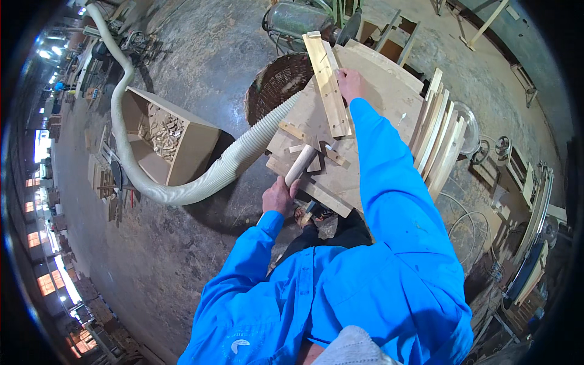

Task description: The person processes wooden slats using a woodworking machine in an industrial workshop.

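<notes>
My left hand is closed around a pale, round wooden bar, whose upper end leans over the near left part of the wooden worktable. Farther off, my right hand grips the right edge of a long pale wooden board. That board lies lengthwise on the table, with several dark spots along its face and a small block at its far end. Short wood pieces lie near the tip of the bar. My right fingertips are partly hidden against the board's edge.
Several long wooden strips are stacked along the table's right edge. A ribbed white hose runs up to the left edge, near a wicker basket. An open box of wood scraps stands on the floor at left.
</notes>
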A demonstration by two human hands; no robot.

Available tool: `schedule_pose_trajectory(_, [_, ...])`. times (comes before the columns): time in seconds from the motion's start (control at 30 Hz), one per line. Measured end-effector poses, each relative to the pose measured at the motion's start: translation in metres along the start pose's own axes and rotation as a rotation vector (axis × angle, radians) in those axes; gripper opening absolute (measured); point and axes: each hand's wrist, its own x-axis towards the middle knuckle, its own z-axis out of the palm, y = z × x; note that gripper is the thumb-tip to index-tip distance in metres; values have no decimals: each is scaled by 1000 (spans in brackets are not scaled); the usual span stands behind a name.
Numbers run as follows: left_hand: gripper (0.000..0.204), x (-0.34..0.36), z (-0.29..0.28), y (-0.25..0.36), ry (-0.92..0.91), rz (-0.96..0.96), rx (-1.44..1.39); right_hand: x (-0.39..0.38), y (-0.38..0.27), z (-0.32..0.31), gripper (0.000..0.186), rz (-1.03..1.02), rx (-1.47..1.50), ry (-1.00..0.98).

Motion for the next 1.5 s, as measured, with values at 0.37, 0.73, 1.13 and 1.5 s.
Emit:
schedule_pose_trajectory(0.37, [52,10,1,10,16,24,1,31,3,12,28,-9,46,22])
schedule_pose_trajectory(0.73, [51,41,9,31,42,37,29,67,10,-2,28,-34,50,40])
schedule_pose_trajectory(1.13, [51,35,10,29,88,51,21,52,9,-10,26,58,39,216])
schedule_pose_trajectory(1.5, [46,12,8,6,82,75,-26,6,12,-12,26,-94,43,101])
